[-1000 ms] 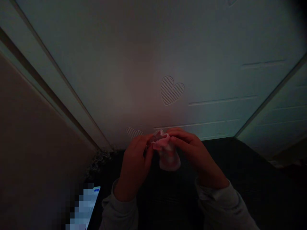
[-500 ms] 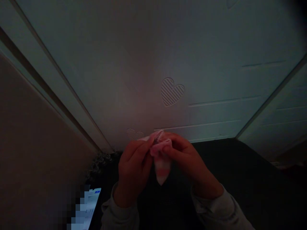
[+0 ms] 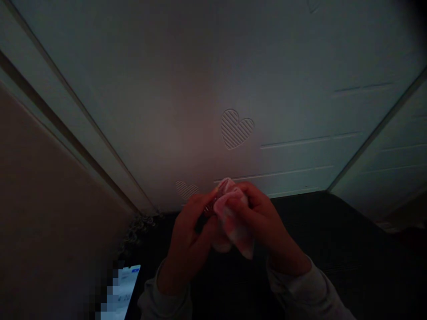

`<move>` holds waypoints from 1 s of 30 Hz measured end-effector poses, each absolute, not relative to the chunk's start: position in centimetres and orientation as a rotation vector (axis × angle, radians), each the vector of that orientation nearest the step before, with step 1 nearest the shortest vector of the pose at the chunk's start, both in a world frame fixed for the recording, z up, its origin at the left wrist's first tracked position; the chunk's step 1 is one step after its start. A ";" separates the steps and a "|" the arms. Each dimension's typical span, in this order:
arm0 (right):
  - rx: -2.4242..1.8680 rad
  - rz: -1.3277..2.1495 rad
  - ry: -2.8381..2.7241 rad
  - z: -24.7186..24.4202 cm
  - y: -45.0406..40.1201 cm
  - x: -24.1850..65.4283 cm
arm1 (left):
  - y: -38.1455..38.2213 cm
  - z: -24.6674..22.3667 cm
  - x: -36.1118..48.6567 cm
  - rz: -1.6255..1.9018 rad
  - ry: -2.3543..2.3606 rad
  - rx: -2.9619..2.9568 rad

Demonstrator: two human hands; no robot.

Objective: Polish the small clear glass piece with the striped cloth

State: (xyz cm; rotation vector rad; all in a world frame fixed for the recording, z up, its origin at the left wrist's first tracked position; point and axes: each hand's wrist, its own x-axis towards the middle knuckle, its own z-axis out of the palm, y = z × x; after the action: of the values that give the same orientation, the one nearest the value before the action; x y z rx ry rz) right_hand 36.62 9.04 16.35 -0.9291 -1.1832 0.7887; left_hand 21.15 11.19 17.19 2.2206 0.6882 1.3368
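Observation:
A soft pink-and-white striped sock is bunched between both hands, its opening up and its pointed end hanging down to the right. A second pale pink end hangs beside it; whether it belongs to another sock I cannot tell. My right hand is closed on the sock's rim, thumb in front. My left hand is closed at the left side, with a small shiny reddish patch between thumb and fingers. What that patch is stays unclear in the dim light.
Behind the hands stands a pale panel with embossed hearts and lines. Below lies a dark surface. A lit phone, partly pixelated, rests at lower left, near a curly fringe. A brown wall rises at left.
The sock's hanging end has swung to the right, and a second end now shows beside it. My left fingers have spread a little from my right ones, uncovering the reddish patch.

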 end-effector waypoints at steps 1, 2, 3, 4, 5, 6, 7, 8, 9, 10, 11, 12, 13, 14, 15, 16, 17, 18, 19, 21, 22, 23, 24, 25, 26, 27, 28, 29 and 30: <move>-0.931 0.783 -1.186 16.3 9.0 36.7 | 11.1 17.3 21.1 1.293 0.662 2.168; -0.927 0.779 -1.196 16.2 9.1 36.9 | 11.1 17.3 21.1 1.271 0.654 2.134; -0.917 0.769 -1.210 16.1 9.1 37.0 | 11.1 17.3 21.2 1.274 0.666 2.118; -0.904 0.755 -1.229 16.0 9.1 37.1 | 11.1 17.3 21.3 1.294 0.703 2.112; -0.888 0.737 -1.255 16.0 9.2 37.2 | 11.1 17.3 21.5 1.325 0.751 2.115; -0.870 0.719 -1.285 16.0 9.2 37.2 | 11.1 17.2 21.7 1.363 0.806 2.115; -0.852 0.708 -1.315 16.0 9.2 37.3 | 11.1 17.2 21.9 1.393 0.856 2.112; -0.831 0.706 -1.343 16.0 9.2 37.3 | 11.2 17.1 22.0 1.414 0.895 2.106; -0.810 0.716 -1.367 16.1 9.2 37.2 | 11.2 17.1 22.1 1.430 0.919 2.101; -0.788 0.733 -1.383 16.1 9.2 37.2 | 11.2 17.0 22.2 1.438 0.923 2.103; -0.769 0.755 -1.382 16.2 9.1 37.1 | 11.3 17.0 22.2 1.441 0.911 2.113; -0.755 0.774 -1.362 16.2 9.0 37.0 | 11.3 17.0 22.1 1.440 0.895 2.125; -0.743 0.792 -1.323 16.2 8.9 36.9 | 11.3 17.0 22.0 1.439 0.878 2.136; -0.732 0.817 -1.271 16.1 8.8 36.7 | 11.4 17.0 22.0 1.444 0.864 2.144; -0.722 0.848 -1.216 16.0 8.7 36.6 | 11.4 17.0 21.9 1.450 0.852 2.146; -0.714 0.874 -1.169 15.9 8.7 36.5 | 11.4 17.0 21.8 1.456 0.844 2.140; -0.714 0.888 -1.141 15.8 8.7 36.4 | 11.4 17.0 21.7 1.461 0.835 2.132; -0.725 0.884 -1.136 15.7 8.7 36.4 | 11.3 17.1 21.7 1.463 0.820 2.123; -0.748 0.862 -1.150 15.6 8.7 36.5 | 11.3 17.1 21.7 1.462 0.805 2.105; -0.802 0.772 -1.210 15.4 8.8 36.8 | 11.3 17.2 21.6 1.456 0.779 2.041; -0.825 0.722 -1.243 15.3 8.9 37.0 | 11.2 17.2 21.6 1.450 0.771 2.001; -0.842 0.676 -1.271 15.2 9.0 37.2 | 11.2 17.3 21.6 1.444 0.764 1.958; -0.852 0.635 -1.293 15.1 9.0 37.3 | 11.1 17.4 21.6 1.440 0.763 1.917; -0.858 0.596 -1.305 15.0 9.1 37.3 | 11.1 17.4 21.7 1.435 0.763 1.886; -0.862 0.558 -1.300 14.9 9.1 37.2 | 11.0 17.4 21.7 1.430 0.764 1.866; -0.867 0.522 -1.276 14.9 9.1 37.0 | 10.9 17.5 21.8 1.432 0.766 1.851; -0.874 0.489 -1.238 14.8 9.1 36.8 | 10.9 17.5 21.8 1.439 0.763 1.843; -0.883 0.461 -1.190 14.7 9.1 36.6 | 10.8 17.6 21.9 1.447 0.762 1.838; -0.895 0.439 -1.147 14.7 9.1 36.3 | 10.7 17.6 21.9 1.454 0.763 1.837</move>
State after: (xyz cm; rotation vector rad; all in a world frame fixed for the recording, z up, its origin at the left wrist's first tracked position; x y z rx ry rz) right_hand 36.31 9.06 14.71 -0.8948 -1.1470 0.4392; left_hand 21.94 10.69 17.64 1.8371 0.7625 1.4540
